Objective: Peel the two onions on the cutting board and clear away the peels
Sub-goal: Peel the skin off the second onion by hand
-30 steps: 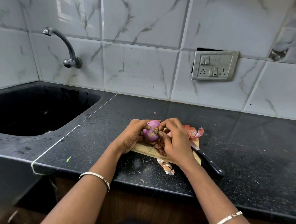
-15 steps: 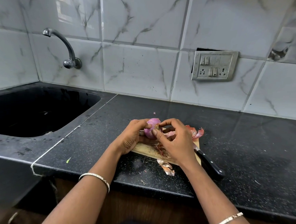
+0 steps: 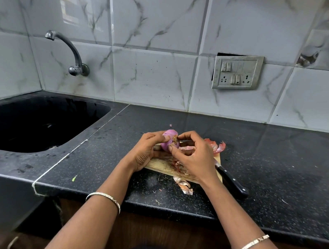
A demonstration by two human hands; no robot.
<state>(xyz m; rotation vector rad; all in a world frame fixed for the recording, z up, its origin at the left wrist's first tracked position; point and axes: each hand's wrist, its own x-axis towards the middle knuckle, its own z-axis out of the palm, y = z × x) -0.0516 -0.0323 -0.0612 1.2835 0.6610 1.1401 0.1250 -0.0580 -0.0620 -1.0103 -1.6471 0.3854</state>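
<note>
While the left hand (image 3: 146, 151) is gripping the onion (image 3: 167, 141) with its fingers curled round the left and far side, the right hand (image 3: 194, 159) is closing on it from the other side. Its forefinger is bending over the top and its thumb is pressing the lower face, so the two are pinching at the root end. The remaining right fingers are curling loosely beneath.

The onion is being held just above the far edge of the cutting board (image 3: 158, 164), between the two hands. Its surface is showing smooth, glossy purple-pink with paler streaks running lengthwise. A small brown tuft of dried root is facing the camera. Whether a thin layer of skin is clinging near that tuft cannot be told.

Reddish, papery peels (image 3: 217, 145) are lying curled at the board's far right corner, and finer scraps are scattering over the wood under the right hand. Another pale peel (image 3: 184, 185) is resting on the black counter (image 3: 270, 165) just off the board's near edge. A black-handled knife (image 3: 232, 182) is lying along the board's right side, its blade partly hidden by the right wrist.
</note>
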